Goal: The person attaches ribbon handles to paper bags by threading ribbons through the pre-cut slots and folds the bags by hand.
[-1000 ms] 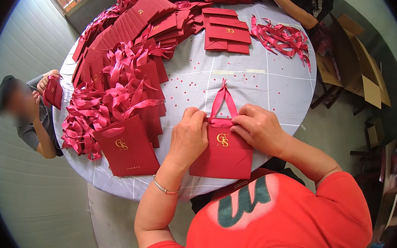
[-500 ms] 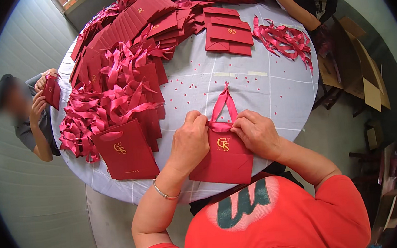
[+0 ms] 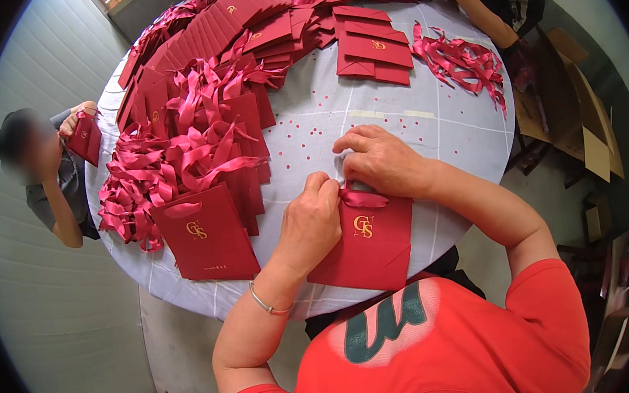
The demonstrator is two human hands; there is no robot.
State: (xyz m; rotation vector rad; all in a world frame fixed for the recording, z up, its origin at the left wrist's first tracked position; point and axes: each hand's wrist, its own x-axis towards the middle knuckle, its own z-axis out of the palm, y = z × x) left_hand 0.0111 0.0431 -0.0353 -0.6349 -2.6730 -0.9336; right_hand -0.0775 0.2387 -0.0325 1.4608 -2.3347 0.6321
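Note:
A red paper gift bag with a gold emblem lies flat at the table's near edge in front of me. My left hand is closed in a pinch at its upper left corner, where the pink ribbon handle starts. Over the top edge of the bag reaches my right hand, palm down, with index finger and thumb apart. It covers most of the ribbon loop, so whether any ribbon lies under its fingers is hidden. To the left stands another red bag, in front of a row of bags.
Piled pink ribbons top the bags at left. Bag stacks and loose ribbons lie on the far side. Red dots are scattered over the pale tablecloth. One person handles a small bag; another sits far right near cardboard boxes.
My right hand has left the bag's upper right edge and moved up and left over the ribbon loop. The left hand keeps its pinch. At far left the person's hands have shifted.

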